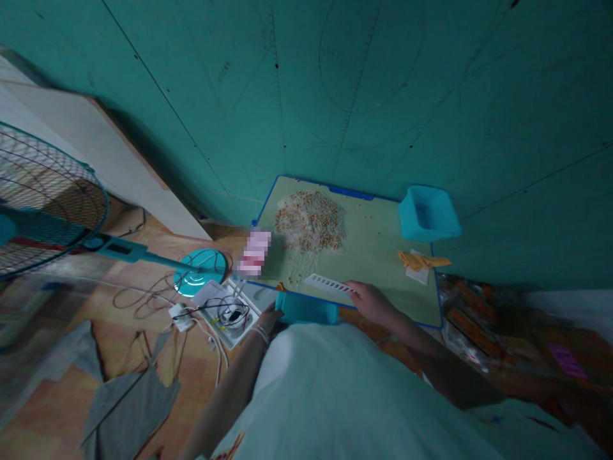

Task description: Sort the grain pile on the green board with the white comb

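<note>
Head view. I stand at the near edge of a pale green rectangular table with a blue rim point(373, 249). A broad mound of mixed white grains and orange-yellow kernels point(311, 220) lies on the table's left half, towards the far left corner, with a thin scatter of white grains running towards the near edge.

My right hand point(371, 301) pinches one end of a white slotted plastic strip point(330, 284) over the near edge; I judge this end grip leaves the strip's length free to reach the scatter. My left hand point(271, 319) is closed on the left end of a turquoise plastic bin point(309, 310); the exact finger placing is too dark to tell. The bin sits at the near edge, close against my front, apparently so that my body helps to steady it.

A second turquoise plastic bin point(407, 220) stands at the far right corner, seemingly set well apart from the grains. Near the right edge, a crumpled orange item point(421, 260) overlies a white sheet point(417, 276). A pink-and-white blurred object point(256, 252) stands at the left edge; its nature cannot be determined.
</note>
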Motion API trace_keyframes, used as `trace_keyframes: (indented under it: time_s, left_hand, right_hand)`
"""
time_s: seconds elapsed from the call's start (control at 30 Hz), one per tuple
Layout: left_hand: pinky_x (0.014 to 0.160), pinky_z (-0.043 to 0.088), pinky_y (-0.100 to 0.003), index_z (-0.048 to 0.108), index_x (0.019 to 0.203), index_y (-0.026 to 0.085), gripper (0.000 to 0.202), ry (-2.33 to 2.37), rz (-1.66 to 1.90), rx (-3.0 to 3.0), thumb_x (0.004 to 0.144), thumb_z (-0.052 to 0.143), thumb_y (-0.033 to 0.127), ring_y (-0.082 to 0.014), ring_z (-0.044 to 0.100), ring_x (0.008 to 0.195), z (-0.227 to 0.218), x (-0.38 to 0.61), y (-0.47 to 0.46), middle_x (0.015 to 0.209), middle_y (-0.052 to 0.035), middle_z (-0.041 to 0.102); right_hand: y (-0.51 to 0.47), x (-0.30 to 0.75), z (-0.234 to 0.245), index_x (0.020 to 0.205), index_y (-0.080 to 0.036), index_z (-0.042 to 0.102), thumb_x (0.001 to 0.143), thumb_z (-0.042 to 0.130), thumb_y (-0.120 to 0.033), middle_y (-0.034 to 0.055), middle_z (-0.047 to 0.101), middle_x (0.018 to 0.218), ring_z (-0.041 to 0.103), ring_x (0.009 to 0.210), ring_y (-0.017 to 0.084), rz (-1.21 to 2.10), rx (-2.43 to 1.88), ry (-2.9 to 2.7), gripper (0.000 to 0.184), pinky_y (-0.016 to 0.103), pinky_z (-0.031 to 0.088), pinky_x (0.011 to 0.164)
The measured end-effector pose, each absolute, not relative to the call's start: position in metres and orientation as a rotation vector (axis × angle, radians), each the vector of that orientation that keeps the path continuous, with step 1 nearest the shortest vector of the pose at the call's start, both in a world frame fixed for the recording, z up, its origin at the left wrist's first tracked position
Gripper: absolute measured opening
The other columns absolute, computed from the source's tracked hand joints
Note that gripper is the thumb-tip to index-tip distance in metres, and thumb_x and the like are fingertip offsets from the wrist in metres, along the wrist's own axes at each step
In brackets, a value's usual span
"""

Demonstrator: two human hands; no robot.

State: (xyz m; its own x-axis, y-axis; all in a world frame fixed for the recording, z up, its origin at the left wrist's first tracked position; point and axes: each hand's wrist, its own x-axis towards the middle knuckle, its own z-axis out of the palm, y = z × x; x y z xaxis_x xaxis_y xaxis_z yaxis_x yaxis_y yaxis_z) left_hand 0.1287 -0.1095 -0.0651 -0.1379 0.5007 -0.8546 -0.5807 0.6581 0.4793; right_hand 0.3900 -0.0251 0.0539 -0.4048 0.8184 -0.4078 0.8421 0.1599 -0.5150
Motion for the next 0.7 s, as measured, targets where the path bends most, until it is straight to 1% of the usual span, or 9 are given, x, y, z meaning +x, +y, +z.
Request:
trace_keyframes:
  time_s: [0.17,0.4,0.53,0.7]
  left_hand:
    - [0.048,0.05,-0.029,0.055,0.112,0.012,0.05,1.421,0.935,-0.045,0.065,0.048,-0.004,-0.0157,0.058,0.044,-0.06,0.13,-0.108,0.054,0.0,0.063]
    - [0.052,0.053,-0.029,0.059,0.104,0.014,0.046,1.381,0.958,-0.057,0.061,0.055,-0.003,-0.0171,0.063,0.052,-0.07,0.128,-0.11,0.059,-0.0007,0.065]
    - [0.054,0.054,-0.03,0.059,0.106,0.012,0.049,1.401,0.955,-0.06,0.059,0.058,-0.004,-0.0179,0.064,0.054,-0.078,0.126,-0.111,0.061,-0.0021,0.067]
    - [0.055,0.053,-0.031,0.057,0.111,0.011,0.053,1.387,0.963,-0.057,0.06,0.055,-0.004,-0.0192,0.065,0.055,-0.081,0.127,-0.112,0.064,-0.0037,0.069]
  right_hand:
    - [-0.029,0.382,0.055,0.113,-0.02,0.061,0.084,0.039,-0.017,0.0079,0.066,0.11,0.061,0.098,0.019,-1.139,1.622,2.419,0.036,0.027,0.043,0.086]
    - [-0.034,0.36,0.053,0.113,-0.021,0.061,0.083,0.04,-0.015,0.0083,0.065,0.112,0.06,0.101,0.019,-1.163,1.527,2.443,0.036,0.027,0.041,0.087]
    - [-0.032,0.351,0.054,0.114,-0.02,0.059,0.085,0.039,-0.016,0.0073,0.066,0.111,0.06,0.098,0.017,-1.144,1.505,2.429,0.036,0.025,0.041,0.082]
    - [-0.03,0.35,0.055,0.115,-0.019,0.057,0.085,0.038,-0.016,0.0076,0.067,0.106,0.062,0.093,0.017,-1.086,1.582,2.363,0.035,0.023,0.041,0.076]
